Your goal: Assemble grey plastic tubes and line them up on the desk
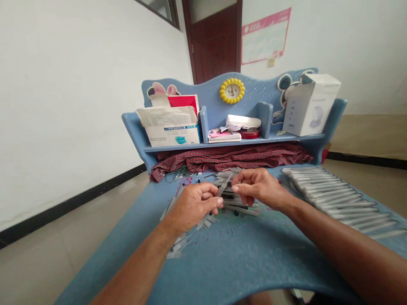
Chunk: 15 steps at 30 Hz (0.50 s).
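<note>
My left hand is closed, thumb against fingers, on a slim clear pen part that slants up and away from it. Just to the right, my right hand has its thumb and fingertips pinched together; anything between them is too small to make out. Beneath and behind both hands lies a loose pile of clear and dark pen parts. Short clear pieces are scattered by my left wrist. Beyond my right forearm, many whole-looking pens lie side by side in a row.
The blue desk carries a raised shelf with a mask box, a red round tin, stacked papers and a tall white box. Red checked cloth is bunched beneath it. A yellow-rimmed clock sits on the backboard.
</note>
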Each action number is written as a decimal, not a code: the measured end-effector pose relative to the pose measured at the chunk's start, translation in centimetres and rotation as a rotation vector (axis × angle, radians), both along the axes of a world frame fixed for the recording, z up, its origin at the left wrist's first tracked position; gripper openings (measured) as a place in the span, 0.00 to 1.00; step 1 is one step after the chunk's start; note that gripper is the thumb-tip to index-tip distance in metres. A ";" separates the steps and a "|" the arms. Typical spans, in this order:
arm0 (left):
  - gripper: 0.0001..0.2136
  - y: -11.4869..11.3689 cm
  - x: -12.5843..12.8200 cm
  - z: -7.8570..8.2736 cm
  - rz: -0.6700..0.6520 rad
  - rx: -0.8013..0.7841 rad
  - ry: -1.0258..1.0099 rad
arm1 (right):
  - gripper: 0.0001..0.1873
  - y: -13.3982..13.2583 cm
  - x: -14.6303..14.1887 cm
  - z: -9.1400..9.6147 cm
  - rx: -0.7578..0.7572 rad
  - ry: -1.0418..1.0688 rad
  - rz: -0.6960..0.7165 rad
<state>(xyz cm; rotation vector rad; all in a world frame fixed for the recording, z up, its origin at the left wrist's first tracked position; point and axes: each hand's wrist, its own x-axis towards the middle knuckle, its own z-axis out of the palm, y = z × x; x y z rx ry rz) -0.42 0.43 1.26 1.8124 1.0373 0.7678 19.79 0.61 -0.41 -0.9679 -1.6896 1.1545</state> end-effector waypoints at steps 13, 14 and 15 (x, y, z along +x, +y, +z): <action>0.05 -0.4 0.1 0.3 0.032 0.065 -0.035 | 0.12 -1.6 -2.2 -1.2 0.486 -1.302 -0.023; 0.05 -0.4 0.0 0.2 0.028 0.056 -0.035 | 0.12 -1.5 -2.2 -1.4 0.493 -1.289 -0.022; 0.04 -0.4 0.0 0.1 0.026 0.048 -0.032 | 0.12 -1.5 -2.2 -1.5 0.498 -1.270 -0.019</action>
